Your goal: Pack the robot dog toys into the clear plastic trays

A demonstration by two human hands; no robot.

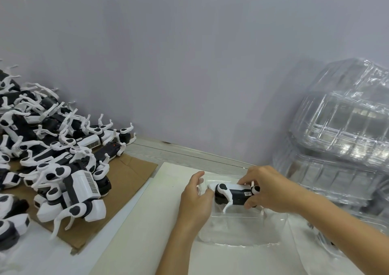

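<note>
Right now one robot dog toy [235,194] sits on its side over the clear plastic tray [237,228], black body up, white legs pointing toward the camera, and both hands are on it. The right hand [271,190] has its fingers [245,181] curled over the top and its thumb under the near edge — a firm pinch around the body. The left hand [195,199] is at the head end, fingers bent against the toy and the tray rim; whether it grips the toy or just steadies it, I cannot tell.

Judging by the angle, the dog is being seated into the tray's moulded pocket and is not fully down yet. The risk — those thin white legs. If one catches on the tray's edge while the body is pressed in, it could bend or snap, or the light tray could skid on the white worktop [147,243].

Further out, a big heap of unpacked dogs [52,152] lies on brown cardboard [126,175] to the left, and stacks of empty trays [341,131] tower on the right against the wall [189,64].
</note>
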